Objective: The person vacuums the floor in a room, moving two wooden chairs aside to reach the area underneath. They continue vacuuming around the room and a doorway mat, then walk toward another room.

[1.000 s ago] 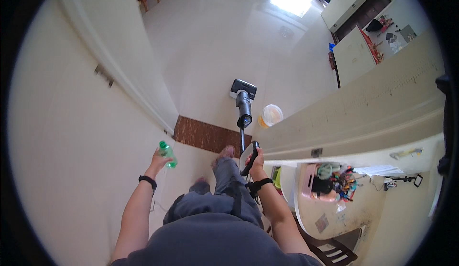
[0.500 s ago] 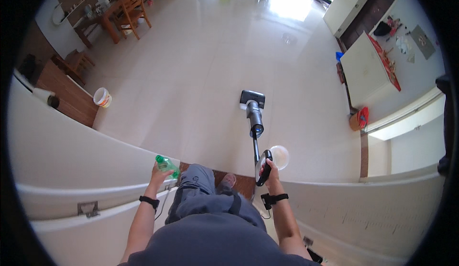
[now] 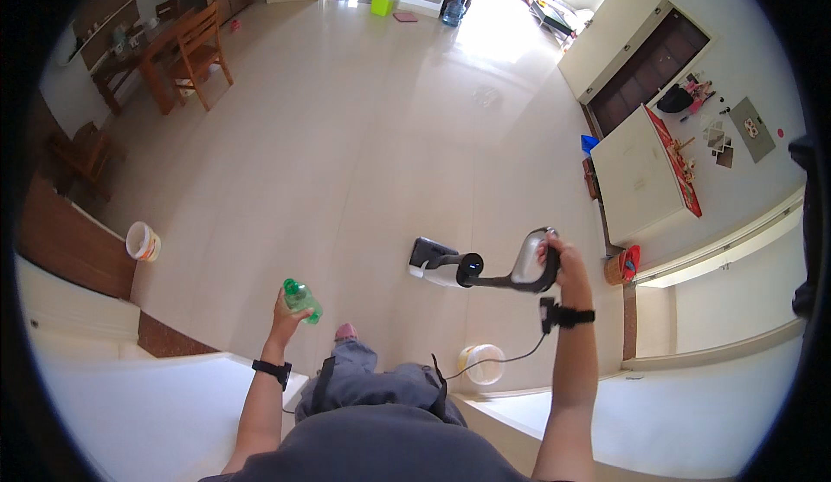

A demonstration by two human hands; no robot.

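My right hand (image 3: 563,265) is closed round the looped handle of a cordless floor cleaner (image 3: 492,282), held out to the right. Its dark floor head (image 3: 430,257) rests on the pale tiles ahead of me, with the short tube slanting left to it. In my left hand (image 3: 288,313) is a green plastic bottle (image 3: 303,301), fingers wrapped round its body and its top pointing up and away. A black strap circles each wrist, and a cable hangs from the right one. Close to my legs on the right stands a white bucket (image 3: 481,365).
A white bucket with coloured print (image 3: 143,242) stands by the left wall. Far left are a wooden chair (image 3: 199,56) and table. A white cabinet (image 3: 639,181) and a red-topped basket (image 3: 621,265) line the right wall. A lime green bin (image 3: 383,0) stands at the back.
I have stepped forward out of the doorway. My right hand has swung outward to the right with the cleaner's handle, tilting its tube sideways. The bottle stays in my left hand.
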